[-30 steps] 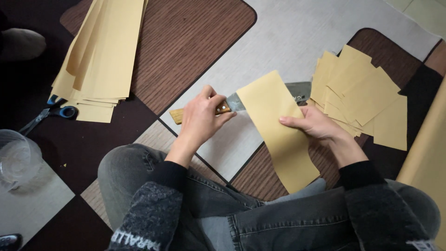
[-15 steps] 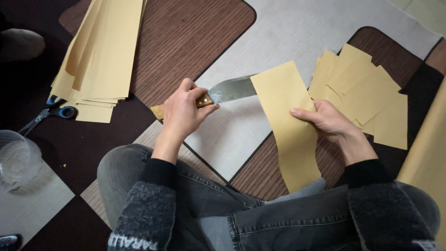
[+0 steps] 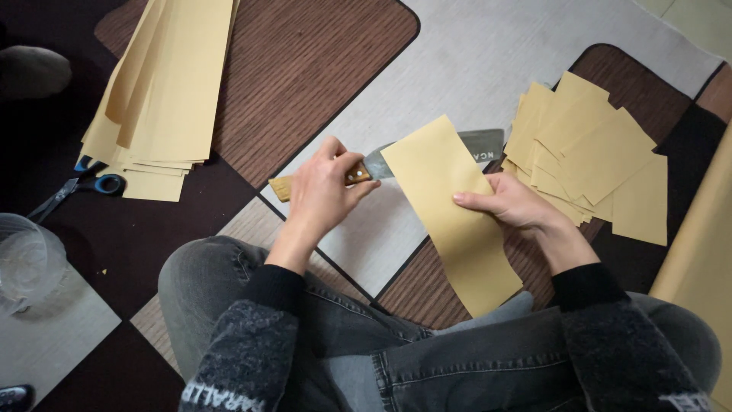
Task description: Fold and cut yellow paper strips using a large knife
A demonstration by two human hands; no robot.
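While the left hand (image 3: 324, 191) closes around the knife (image 3: 427, 156) by its wooden handle, blade flat under the paper strip (image 3: 450, 214), the right hand (image 3: 511, 206) pinches that strip's edge.

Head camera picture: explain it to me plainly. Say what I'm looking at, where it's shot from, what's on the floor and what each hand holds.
There is no machine here, only a person sitting on a patterned floor mat, seen from a camera worn on their head that looks down over their knees. The left hand grips the wooden handle of a broad-bladed knife, whose blade runs behind a long strip of tan paper. The right hand holds that strip by its edge. To the right lies a heap of short cut paper pieces; at upper left, a stack of long paper sheets. Blue-handled scissors and a clear plastic container sit at the left.
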